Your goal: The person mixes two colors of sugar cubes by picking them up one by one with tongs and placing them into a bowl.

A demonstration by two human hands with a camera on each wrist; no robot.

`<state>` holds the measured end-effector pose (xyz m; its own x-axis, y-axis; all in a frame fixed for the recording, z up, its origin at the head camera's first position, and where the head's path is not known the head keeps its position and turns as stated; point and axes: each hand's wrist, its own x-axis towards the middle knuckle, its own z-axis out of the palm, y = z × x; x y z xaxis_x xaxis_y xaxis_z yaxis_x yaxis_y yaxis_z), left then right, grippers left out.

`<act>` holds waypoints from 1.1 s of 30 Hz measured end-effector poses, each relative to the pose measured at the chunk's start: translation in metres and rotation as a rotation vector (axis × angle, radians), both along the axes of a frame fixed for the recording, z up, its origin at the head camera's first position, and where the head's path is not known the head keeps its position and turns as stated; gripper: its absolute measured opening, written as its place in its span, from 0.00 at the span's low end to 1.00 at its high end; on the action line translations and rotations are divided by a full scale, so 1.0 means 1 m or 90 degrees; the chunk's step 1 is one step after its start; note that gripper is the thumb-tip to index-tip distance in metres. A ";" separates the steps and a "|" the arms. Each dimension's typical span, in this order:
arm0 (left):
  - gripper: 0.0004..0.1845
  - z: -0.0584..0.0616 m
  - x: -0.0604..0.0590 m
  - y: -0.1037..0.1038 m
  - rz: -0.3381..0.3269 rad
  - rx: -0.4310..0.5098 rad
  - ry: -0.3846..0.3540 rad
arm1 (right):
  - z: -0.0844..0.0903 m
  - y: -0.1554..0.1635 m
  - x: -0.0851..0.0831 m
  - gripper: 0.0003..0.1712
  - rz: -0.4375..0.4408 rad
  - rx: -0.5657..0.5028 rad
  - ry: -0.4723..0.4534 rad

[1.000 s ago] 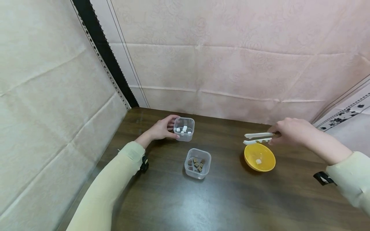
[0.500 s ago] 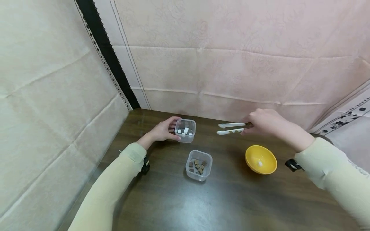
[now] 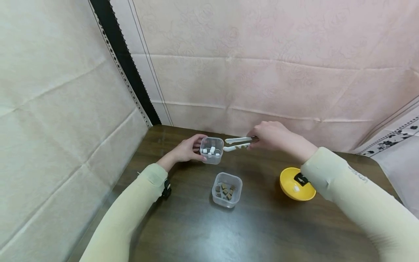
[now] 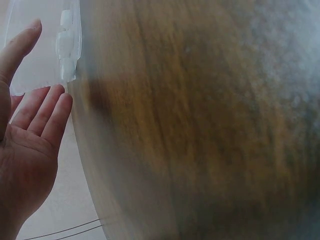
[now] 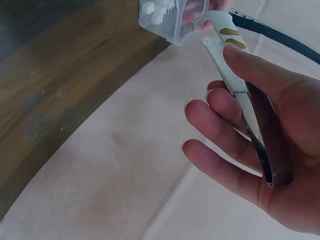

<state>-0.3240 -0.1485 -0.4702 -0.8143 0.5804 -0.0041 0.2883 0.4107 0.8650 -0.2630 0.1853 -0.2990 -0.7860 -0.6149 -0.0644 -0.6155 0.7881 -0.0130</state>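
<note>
My left hand [image 3: 187,150] holds a clear plastic container [image 3: 211,140], thumb on the near side and fingers at the far side. Several white cubes [image 3: 212,149] lie in it. My right hand [image 3: 269,134] grips small tongs [image 5: 230,70] with white tips and a metal handle; the thumb presses one arm. Their tips stand apart, pointing left, right at the container's right side, with no cube between them. In the right wrist view the container [image 5: 172,30] appears just beyond the tips.
A second clear container [image 3: 229,176] with several brown cubes [image 3: 224,189] stands in front of the first. On the right, under my right forearm, is a yellow bowl [image 3: 285,182] with a white cube [image 3: 296,189] inside. Cloth [image 3: 262,83] hangs behind the table [image 3: 183,218].
My right hand has carried the tongs left, from above the yellow bowl to the container of white cubes. My left hand has kept its hold on that container.
</note>
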 end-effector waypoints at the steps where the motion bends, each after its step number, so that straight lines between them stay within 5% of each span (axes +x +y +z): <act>1: 0.49 0.000 0.000 0.000 0.000 0.002 -0.001 | -0.001 -0.004 -0.003 0.09 -0.002 0.004 -0.002; 33: 0.49 0.000 -0.001 0.000 -0.003 0.020 -0.017 | -0.033 -0.093 -0.047 0.12 -0.010 0.107 -0.006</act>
<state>-0.3250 -0.1485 -0.4703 -0.8111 0.5849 -0.0069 0.2676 0.3815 0.8848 -0.3104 0.0925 -0.3320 -0.7946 -0.5820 -0.1728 -0.6031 0.7895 0.1142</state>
